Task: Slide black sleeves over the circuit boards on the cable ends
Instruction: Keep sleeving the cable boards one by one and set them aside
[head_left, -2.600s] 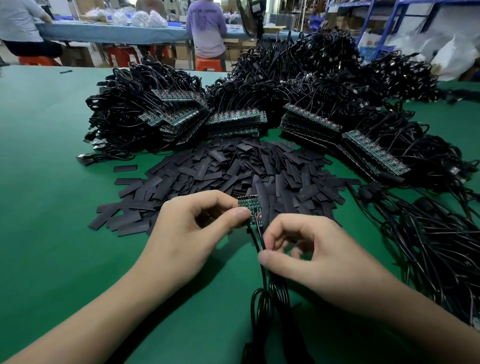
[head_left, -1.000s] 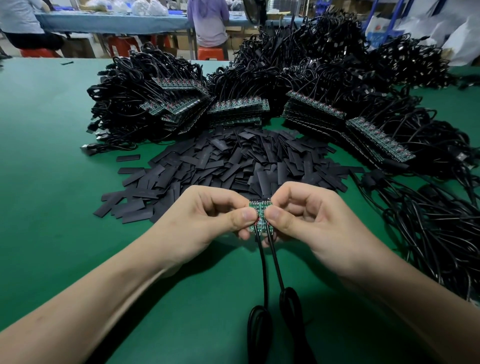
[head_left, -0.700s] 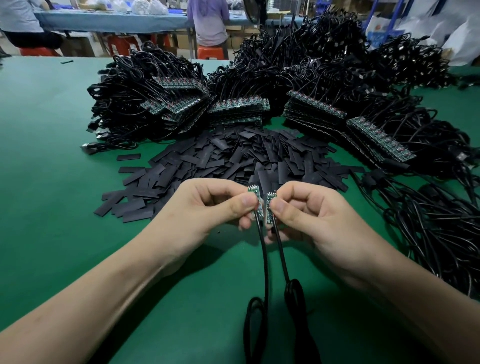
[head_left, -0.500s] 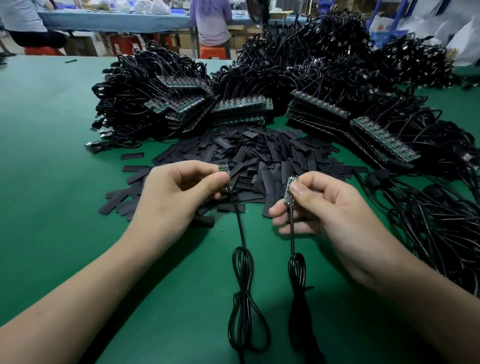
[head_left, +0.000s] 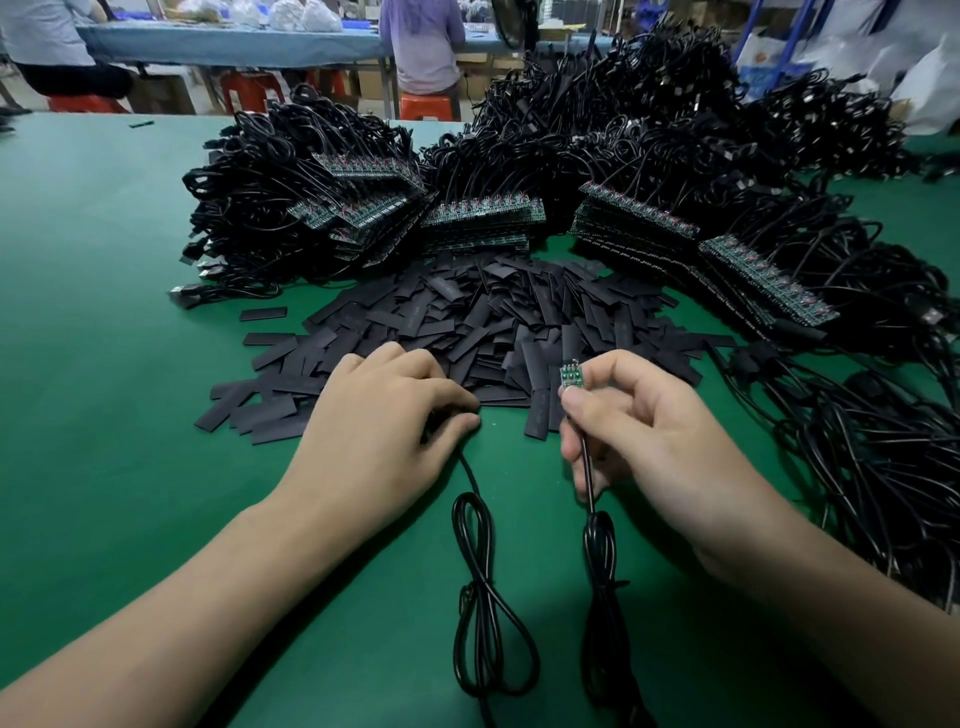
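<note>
Green table (head_left: 104, 364) in a workshop, big stacks of cable bundles (head_left: 291, 171) w/ boards at the back and a pile of flat black sleeves (head_left: 493, 312) right in front of them. Right hand (head_left: 654, 421) pinches the right cable (head_left: 588, 483) btw thumb and forefinger just under its circuit board (head_left: 571, 375), so the board stands upright and bare above the pile's near edge. Left hand (head_left: 379, 415) sits palm down at that same edge, fingers curled toward the table; left cable (head_left: 472, 480) runs out from under it, but can't tell if it has the cable end, a sleeve or nothing, the hand hides it. Imo this is the pick-a-sleeve step: no sleeve on the visible board yet. Next move prob needs one single sleeve off the heap, its flat mouth squeezed open, then lined up w/ the board's top and slid down.
</note>
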